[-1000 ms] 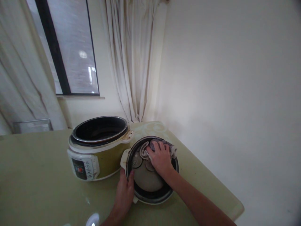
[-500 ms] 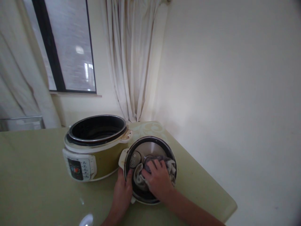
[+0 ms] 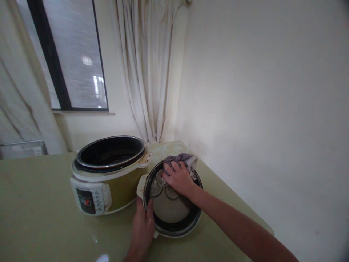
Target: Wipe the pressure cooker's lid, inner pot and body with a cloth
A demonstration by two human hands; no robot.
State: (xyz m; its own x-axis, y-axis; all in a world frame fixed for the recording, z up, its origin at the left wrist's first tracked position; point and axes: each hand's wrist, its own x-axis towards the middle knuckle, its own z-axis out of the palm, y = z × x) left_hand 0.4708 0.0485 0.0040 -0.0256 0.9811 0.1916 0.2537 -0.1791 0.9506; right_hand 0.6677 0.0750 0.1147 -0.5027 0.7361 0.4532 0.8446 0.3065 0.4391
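An upturned cooker lid (image 3: 174,223) with a dark rim and a metal inner plate lies on the green table (image 3: 40,225). My left hand (image 3: 143,229) grips its near left rim, thumb inside the edge. My right hand (image 3: 178,178) presses a grey cloth (image 3: 181,158) against the far side of the lid's inside, fingers curled over the cloth. The cloth bulges over the lid's back rim. Left of the lid stands an open pressure cooker (image 3: 107,173) with a dark inner pot and a control panel.
The table's right edge (image 3: 245,211) runs close to a white wall. A cream curtain (image 3: 147,69) hangs in the corner behind the cooker, beside a dark-framed window (image 3: 68,58). A clear box (image 3: 21,148) sits at the far left.
My right hand swept the cloth from the lid's far side to its near side, then back to the far rim. My left hand stayed on the rim.
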